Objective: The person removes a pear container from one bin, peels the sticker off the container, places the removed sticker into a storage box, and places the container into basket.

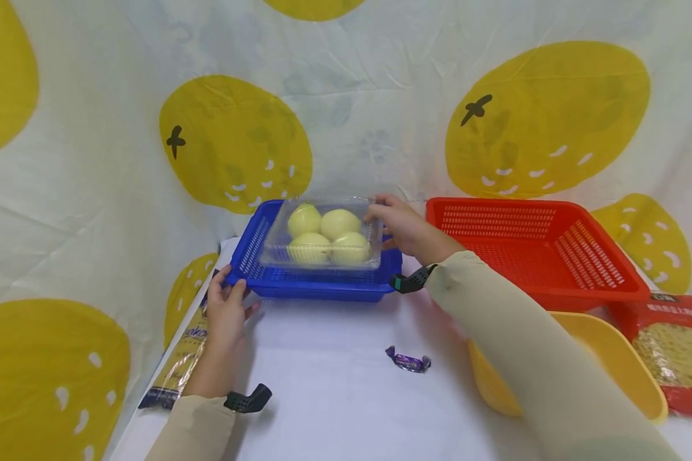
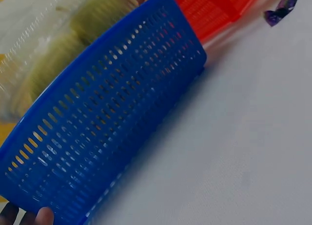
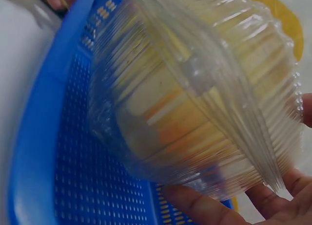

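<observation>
Several round pale yellow-green fruits [image 1: 339, 224] sit inside a clear plastic clamshell box [image 1: 277, 246]. My right hand [image 1: 402, 225] grips the right side of this box, its fingers spread around the end in the right wrist view. Tilted, the box is over the blue perforated basket [image 1: 323, 291], partly within its rim; whether it touches the bottom I cannot tell. At the basket's left front corner my left hand [image 1: 226, 314] holds the rim. Only its fingertips [image 2: 45, 216] show in the left wrist view.
A red basket [image 1: 553, 298] stands to the right, with a yellow tub [image 1: 605, 358] before it and a red bag [image 1: 677, 352] beside them. On the white table lies a purple wrapped candy [image 1: 408, 362]. A yellow packet [image 1: 179, 358] lies beside my left arm.
</observation>
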The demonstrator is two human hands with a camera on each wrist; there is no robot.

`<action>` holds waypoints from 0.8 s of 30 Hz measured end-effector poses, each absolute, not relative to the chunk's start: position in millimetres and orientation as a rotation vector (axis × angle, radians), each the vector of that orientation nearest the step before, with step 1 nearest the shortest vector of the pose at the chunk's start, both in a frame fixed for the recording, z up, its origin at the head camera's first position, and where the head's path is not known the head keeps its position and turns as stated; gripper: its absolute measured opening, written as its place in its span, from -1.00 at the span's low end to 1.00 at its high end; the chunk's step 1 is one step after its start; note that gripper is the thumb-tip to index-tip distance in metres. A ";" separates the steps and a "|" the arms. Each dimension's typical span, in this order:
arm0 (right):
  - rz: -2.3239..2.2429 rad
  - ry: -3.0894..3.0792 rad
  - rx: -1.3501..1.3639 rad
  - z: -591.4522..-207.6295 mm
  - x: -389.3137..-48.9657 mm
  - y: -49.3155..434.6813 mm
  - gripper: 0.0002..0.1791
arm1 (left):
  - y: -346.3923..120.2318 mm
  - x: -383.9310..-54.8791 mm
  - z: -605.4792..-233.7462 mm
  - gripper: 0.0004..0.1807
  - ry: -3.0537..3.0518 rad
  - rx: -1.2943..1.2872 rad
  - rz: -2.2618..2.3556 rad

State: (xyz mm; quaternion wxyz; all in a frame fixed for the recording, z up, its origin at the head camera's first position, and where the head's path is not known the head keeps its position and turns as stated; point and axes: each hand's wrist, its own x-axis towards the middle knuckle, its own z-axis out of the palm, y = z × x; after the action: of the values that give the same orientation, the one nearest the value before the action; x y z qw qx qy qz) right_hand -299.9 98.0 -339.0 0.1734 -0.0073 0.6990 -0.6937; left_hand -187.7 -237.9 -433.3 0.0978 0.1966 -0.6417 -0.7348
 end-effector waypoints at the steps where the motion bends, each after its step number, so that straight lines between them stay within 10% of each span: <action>1: -1.965 1.986 -0.014 -340.2 -302.0 95.7 -0.15 | -238.0 -187.7 -433.1 -0.43 -1.899 0.594 -2.171; 24: -1.832 1.885 -0.120 -374.5 -338.0 79.9 -0.02 | -231.0 -188.6 -437.3 -0.42 -1.880 0.565 -2.163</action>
State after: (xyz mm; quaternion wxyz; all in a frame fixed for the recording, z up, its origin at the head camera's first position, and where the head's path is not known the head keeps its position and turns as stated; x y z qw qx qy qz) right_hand -338.0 79.9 -374.5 0.2523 -0.0441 0.6932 -0.6737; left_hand -188.6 -231.0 -437.3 0.1099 0.1921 -0.6398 -0.7360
